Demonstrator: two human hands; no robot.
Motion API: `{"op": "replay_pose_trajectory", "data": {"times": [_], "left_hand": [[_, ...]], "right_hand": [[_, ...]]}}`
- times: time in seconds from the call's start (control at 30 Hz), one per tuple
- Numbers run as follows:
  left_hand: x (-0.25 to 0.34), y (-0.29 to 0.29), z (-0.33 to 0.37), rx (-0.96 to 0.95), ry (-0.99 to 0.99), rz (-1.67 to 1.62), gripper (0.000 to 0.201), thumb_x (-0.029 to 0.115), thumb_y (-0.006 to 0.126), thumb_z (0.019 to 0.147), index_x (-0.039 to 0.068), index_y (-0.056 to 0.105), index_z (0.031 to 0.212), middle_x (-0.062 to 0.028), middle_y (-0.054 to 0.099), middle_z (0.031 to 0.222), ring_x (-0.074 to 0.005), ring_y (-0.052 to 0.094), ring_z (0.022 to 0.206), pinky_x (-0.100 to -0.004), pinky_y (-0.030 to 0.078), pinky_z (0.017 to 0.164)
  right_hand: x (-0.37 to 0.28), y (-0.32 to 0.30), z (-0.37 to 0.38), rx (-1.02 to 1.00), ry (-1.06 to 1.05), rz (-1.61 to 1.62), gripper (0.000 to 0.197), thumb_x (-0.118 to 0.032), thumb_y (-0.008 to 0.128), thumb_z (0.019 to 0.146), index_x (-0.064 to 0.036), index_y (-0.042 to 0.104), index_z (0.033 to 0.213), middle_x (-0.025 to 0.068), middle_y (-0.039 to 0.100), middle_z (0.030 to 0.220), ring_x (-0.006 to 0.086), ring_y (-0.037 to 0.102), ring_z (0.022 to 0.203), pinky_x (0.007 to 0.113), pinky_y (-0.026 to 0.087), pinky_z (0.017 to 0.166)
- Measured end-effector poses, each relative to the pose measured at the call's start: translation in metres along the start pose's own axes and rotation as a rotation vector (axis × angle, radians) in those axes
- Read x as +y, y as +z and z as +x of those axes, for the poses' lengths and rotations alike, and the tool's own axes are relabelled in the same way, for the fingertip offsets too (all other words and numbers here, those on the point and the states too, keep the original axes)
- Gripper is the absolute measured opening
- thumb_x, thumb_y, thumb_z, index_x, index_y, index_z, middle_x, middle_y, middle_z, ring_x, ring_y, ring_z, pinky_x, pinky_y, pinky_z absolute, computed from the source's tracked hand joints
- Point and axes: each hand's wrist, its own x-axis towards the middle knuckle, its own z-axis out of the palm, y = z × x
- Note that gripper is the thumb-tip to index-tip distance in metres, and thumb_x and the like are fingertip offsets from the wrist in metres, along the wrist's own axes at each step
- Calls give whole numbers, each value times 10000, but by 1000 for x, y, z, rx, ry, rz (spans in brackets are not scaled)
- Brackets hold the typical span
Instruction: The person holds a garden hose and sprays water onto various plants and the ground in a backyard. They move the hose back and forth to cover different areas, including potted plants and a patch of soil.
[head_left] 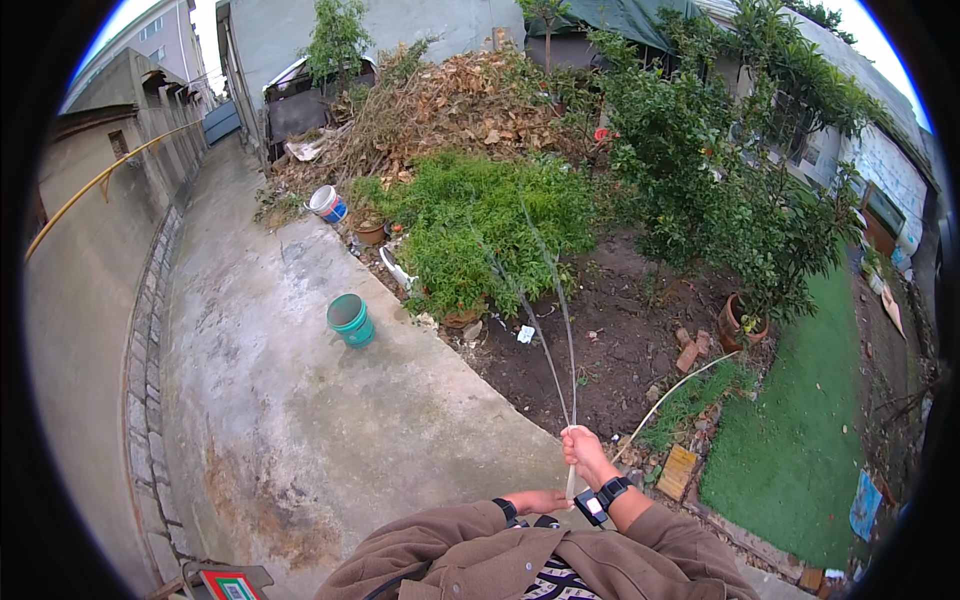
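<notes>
My right hand (585,450) is closed around the end of a pale hose (571,484), its thumb side up. Two thin streams of water (556,365) leave the hose end at that hand and arc forward over bare soil toward a leafy green bush (475,225). Lower down, close to my body, my left hand (538,502) is closed at the hose, its fingertips partly hidden. Another stretch of pale hose (668,397) curves over the ground beyond my right wrist, toward a potted plant.
A teal bucket (351,321) stands on the concrete (390,420) at left; a white bucket (327,204) tilts farther back. A brown pot (742,322), bricks (688,355) and a yellowish block (677,472) lie right, beside green turf (790,420). A wall (90,300) bounds the left.
</notes>
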Motion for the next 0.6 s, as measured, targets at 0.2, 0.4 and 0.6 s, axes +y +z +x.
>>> {"op": "replay_pose_trajectory", "data": {"times": [0.2,0.4,0.6], "left_hand": [[21,18,12,34,36,84,462,350,408,962,63,428,1323,-53,513,1209,-137,448,1037,-277,386,887],[18,21,21,-16,-31,76,482,379,406,961,57,426,1320,-58,524,1190,-150,456,1022,-292,386,886],[-15,23,32,-27,-123,-46,470,397,399,962,73,459,1298,-71,511,1216,-175,444,1091,-322,367,924]], "right_hand": [[1,-30,-8,50,-10,54,140,-127,391,908,-58,507,868,-12,415,601,65,308,421,223,229,343],[4,-45,-13,76,-23,53,138,-117,388,907,-55,506,872,-14,416,604,61,313,429,218,234,345],[8,-51,-8,35,23,112,145,-110,377,909,-44,499,869,-18,405,603,61,310,437,214,243,354]]}}
